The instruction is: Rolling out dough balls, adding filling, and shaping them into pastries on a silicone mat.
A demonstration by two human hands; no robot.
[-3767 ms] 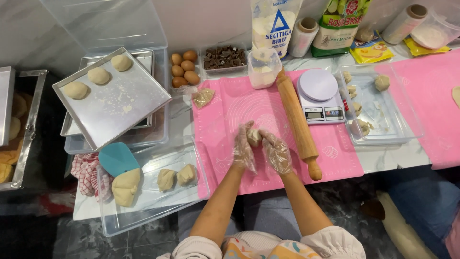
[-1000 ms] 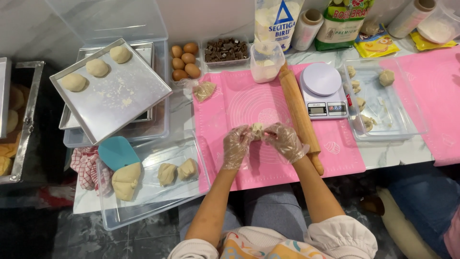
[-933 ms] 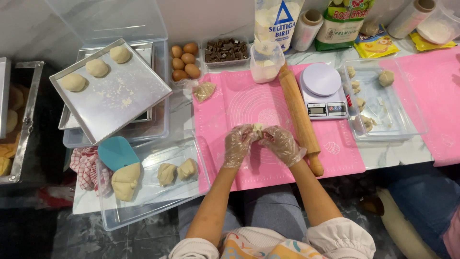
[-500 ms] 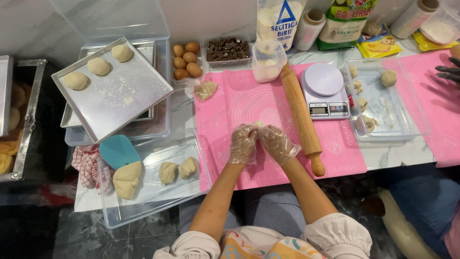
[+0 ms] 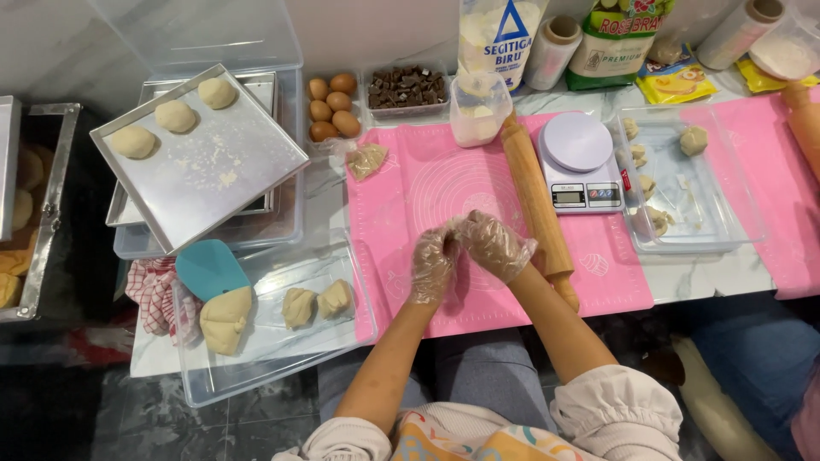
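Observation:
Both my hands wear clear plastic gloves and meet over the pink silicone mat (image 5: 410, 175). My left hand (image 5: 433, 263) and my right hand (image 5: 494, 245) are cupped together around a small piece of dough, which is almost wholly hidden between the fingers. A wooden rolling pin (image 5: 536, 201) lies on the mat just right of my right hand. A clear tray (image 5: 260, 358) to my left holds three dough lumps (image 5: 316, 304) and a teal scraper (image 5: 209, 266).
A metal baking tray (image 5: 224, 175) with three dough balls (image 5: 175, 116) sits at the back left. Eggs (image 5: 331, 107), a tub of chocolate pieces (image 5: 406, 88), a flour bag (image 5: 498, 34), a white kitchen scale (image 5: 581, 162) and a second clear tray (image 5: 713, 230) line the back and right.
My hands have stayed together over the mat, kneading the dough piece between the fingers. Another person's gloved hand seen at the right edge half a second ago is gone.

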